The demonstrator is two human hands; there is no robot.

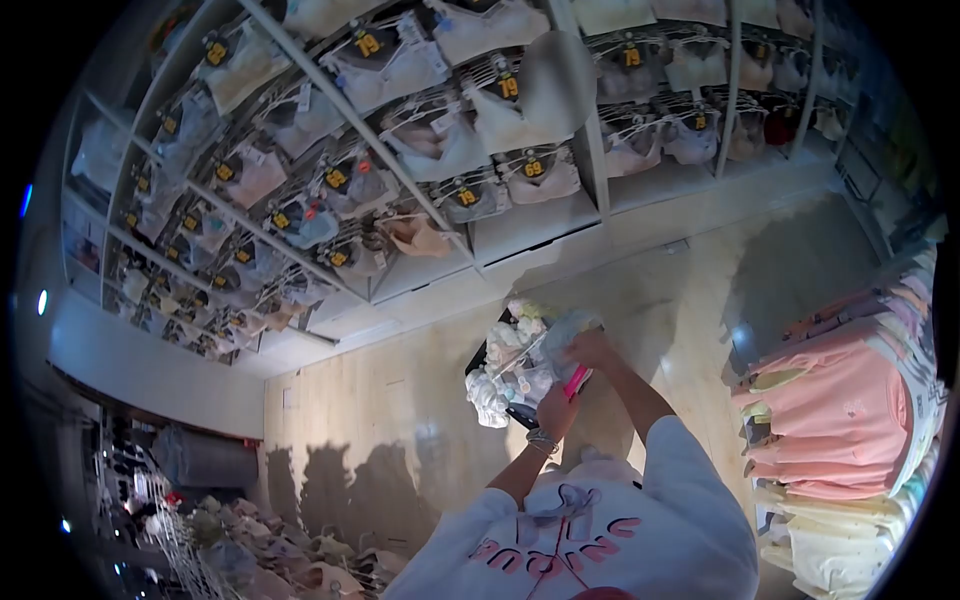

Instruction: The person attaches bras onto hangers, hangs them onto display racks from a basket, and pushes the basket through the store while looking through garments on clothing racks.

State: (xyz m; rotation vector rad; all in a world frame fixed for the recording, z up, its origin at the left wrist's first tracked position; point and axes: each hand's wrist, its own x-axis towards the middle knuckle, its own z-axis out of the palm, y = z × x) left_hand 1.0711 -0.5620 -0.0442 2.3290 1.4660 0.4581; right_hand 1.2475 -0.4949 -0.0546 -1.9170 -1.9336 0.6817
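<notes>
In the head view, my left hand (556,411), with bracelets at the wrist, is closed around a slim bright pink object (576,382) whose kind I cannot make out. A black bar-like piece (521,415) sticks out beside that hand; what it belongs to is unclear. My right hand (590,348) pinches a pale, thin garment (568,335) just above a heap. The heap of white and cream bras (515,345), with hangers among them, fills a dark-edged container (479,356) in front of me.
Wall shelving with rows of hanging bras (530,100) and yellow number tags stands ahead. On the right hangs a rack of clothes, with a peach top (835,410) in front. A wire bin of bras (250,555) stands at lower left. Pale wooden floor (400,400) lies between.
</notes>
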